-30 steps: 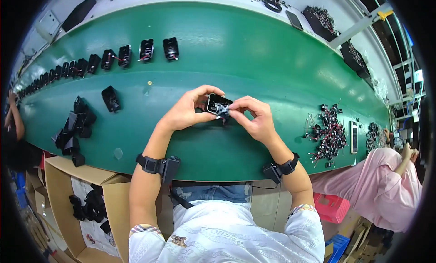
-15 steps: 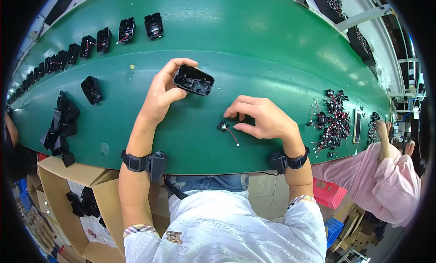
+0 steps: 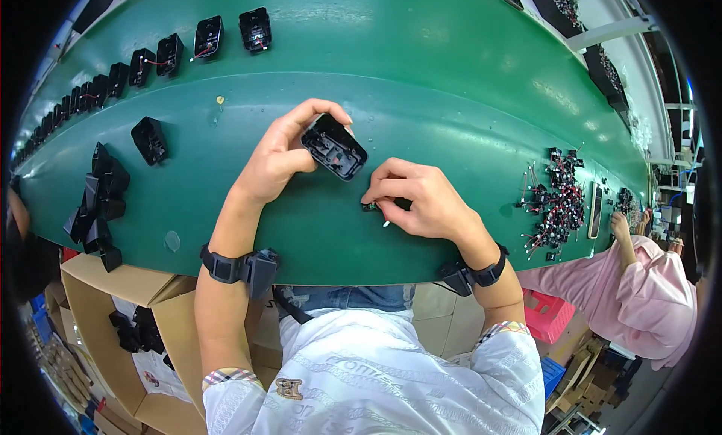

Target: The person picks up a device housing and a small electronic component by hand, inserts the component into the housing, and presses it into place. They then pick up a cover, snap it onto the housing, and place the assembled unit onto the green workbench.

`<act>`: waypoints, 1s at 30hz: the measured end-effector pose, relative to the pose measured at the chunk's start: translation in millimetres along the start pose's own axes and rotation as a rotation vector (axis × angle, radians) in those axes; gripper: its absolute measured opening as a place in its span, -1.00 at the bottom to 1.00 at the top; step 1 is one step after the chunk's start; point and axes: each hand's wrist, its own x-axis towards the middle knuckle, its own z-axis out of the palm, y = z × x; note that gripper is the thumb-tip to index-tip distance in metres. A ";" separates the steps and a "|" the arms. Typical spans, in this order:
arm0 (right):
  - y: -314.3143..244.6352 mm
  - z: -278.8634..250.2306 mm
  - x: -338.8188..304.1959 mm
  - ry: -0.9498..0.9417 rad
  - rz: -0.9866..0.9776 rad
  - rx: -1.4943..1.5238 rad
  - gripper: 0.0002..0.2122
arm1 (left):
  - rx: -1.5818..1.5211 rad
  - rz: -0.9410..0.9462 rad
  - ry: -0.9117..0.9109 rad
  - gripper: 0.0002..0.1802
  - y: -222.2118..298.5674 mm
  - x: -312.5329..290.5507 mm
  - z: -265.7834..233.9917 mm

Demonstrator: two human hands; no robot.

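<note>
My left hand point(image 3: 289, 151) is closed around a black plastic housing point(image 3: 335, 148), tilted so its hollow inside shows. Just below and right of it, my right hand point(image 3: 421, 198) pinches a small black part with a short red wire point(image 3: 368, 206) between thumb and fingers, low over the green table. The fingers cover most of that part. At the right lies a heap of similar small wired parts point(image 3: 558, 202). A single black housing point(image 3: 150, 141) rests on the table left of my left hand.
Black housings, some with red wires, stand in a row point(image 3: 169, 55) along the far left. More housings are piled point(image 3: 98, 198) at the left edge, above an open cardboard box point(image 3: 180, 345). A phone-like slab point(image 3: 595, 210) lies beside the heap; a co-worker in a pink top point(image 3: 639, 300) sits at right.
My right fingers have closed on the small wired part, which lay loose on the table before. The housing in my left hand has turned and shifted slightly right and down.
</note>
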 end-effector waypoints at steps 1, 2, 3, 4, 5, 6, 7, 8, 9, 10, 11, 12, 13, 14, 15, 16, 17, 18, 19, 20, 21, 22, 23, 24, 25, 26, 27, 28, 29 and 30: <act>-2.6 -0.4 -0.6 -0.004 -0.002 0.000 -0.80 | 0.012 -0.010 -0.007 -0.37 -1.9 -0.7 0.4; -6.0 -0.6 -1.4 -0.009 -0.030 -0.052 -0.80 | 0.012 -0.008 -0.002 -0.37 -2.6 0.3 0.4; -8.4 -1.5 -1.8 -0.014 -0.059 -0.103 -0.80 | 0.035 0.002 0.005 -0.37 -2.9 1.7 0.2; -10.0 -1.7 -2.8 -0.015 -0.061 -0.101 -0.80 | 0.061 0.010 0.011 -0.37 -3.1 1.3 0.0; -11.0 -2.5 -3.9 -0.020 -0.067 -0.111 -0.83 | 0.062 0.009 0.014 -0.37 -2.6 0.6 0.2; -11.6 -3.2 -4.5 -0.025 -0.073 -0.121 -0.84 | 0.029 0.002 0.036 -0.35 -1.4 0.2 0.9; -12.1 -3.0 -4.6 -0.022 -0.071 -0.120 -0.84 | -0.004 -0.008 0.053 -0.33 0.1 0.7 1.4; -12.6 -2.8 -4.6 -0.022 -0.097 -0.150 -0.84 | -0.003 -0.010 0.050 -0.33 2.5 0.1 3.6; -12.9 -2.0 -4.6 -0.023 -0.123 -0.181 -0.84 | -0.035 -0.039 0.052 -0.31 6.1 -1.3 7.3; -11.5 -2.0 -4.5 -0.023 -0.128 -0.182 -0.84 | -0.066 -0.062 0.058 -0.29 9.1 -1.0 9.8; -9.4 -0.1 -5.2 -0.041 -0.143 -0.151 -0.84 | -0.064 -0.058 0.060 -0.29 8.4 -0.5 7.1; -8.8 1.4 -5.9 -0.060 -0.159 -0.120 -0.84 | -0.026 -0.071 0.015 -0.25 6.0 -0.4 1.6; -12.4 5.8 -6.6 -0.019 -0.172 -0.110 -0.86 | 0.014 -0.086 -0.027 -0.21 5.7 -0.6 -1.7; -16.5 8.7 -6.8 -0.021 -0.179 -0.108 -0.86 | 0.018 -0.084 -0.021 -0.21 5.1 -0.2 -2.2; -20.8 10.5 -6.6 0.003 -0.176 -0.150 -0.87 | 0.019 -0.059 -0.064 -0.22 4.5 1.1 -1.1; -24.3 13.5 -6.9 0.030 -0.166 -0.190 -0.89 | 0.018 -0.038 -0.113 -0.24 4.1 1.4 -0.5; -24.6 15.4 -7.7 0.016 -0.200 -0.188 -0.90 | 0.017 -0.036 -0.133 -0.26 3.5 1.1 -0.6; -25.7 19.0 -7.6 0.017 -0.199 -0.184 -0.90 | 0.018 -0.040 -0.133 -0.26 3.8 -0.4 -1.1; -26.0 20.2 -7.8 0.046 -0.201 -0.197 -0.93 | 0.003 -0.042 -0.159 -0.26 4.1 -0.4 0.3; -26.6 21.2 -7.9 0.073 -0.202 -0.209 -0.95 | -0.013 -0.044 -0.186 -0.26 4.3 -0.3 1.1; -27.5 22.1 -8.5 0.070 -0.203 -0.210 -0.95 | -0.014 -0.043 -0.184 -0.26 4.5 -0.2 0.6; -28.3 22.9 -8.4 0.112 -0.174 -0.205 -0.95 | -0.015 -0.054 -0.179 -0.27 5.1 -0.7 -0.8; -28.3 22.8 -8.0 0.153 -0.144 -0.201 -0.94 | -0.015 -0.066 -0.175 -0.27 5.3 -0.8 -1.7; -29.3 18.7 -7.6 0.148 -0.148 -0.201 -0.94 | -0.015 -0.064 -0.170 -0.27 4.6 -0.2 -1.7; -33.2 13.0 -7.9 0.160 -0.202 -0.085 -0.92 | -0.028 -0.059 -0.169 -0.30 2.8 -0.2 -2.3; -36.5 8.0 -8.3 0.170 -0.255 0.032 -0.89 | -0.041 -0.054 -0.167 -0.32 1.2 -0.3 -2.6; -37.2 4.8 -7.4 0.232 -0.296 0.032 -0.79 | -0.044 -0.055 -0.167 -0.32 0.1 -0.6 -2.0; -36.0 4.1 -6.4 0.229 -0.295 0.031 -0.79 | -0.044 -0.060 -0.186 -0.33 -0.2 0.6 0.7; -34.7 4.3 -5.3 0.354 -0.290 0.002 -0.78 | -0.045 -0.065 -0.205 -0.33 -0.3 1.2 2.8; -33.4 4.6 -4.2 0.480 -0.285 -0.027 -0.78 | -0.048 -0.063 -0.205 -0.33 -0.3 1.3 4.0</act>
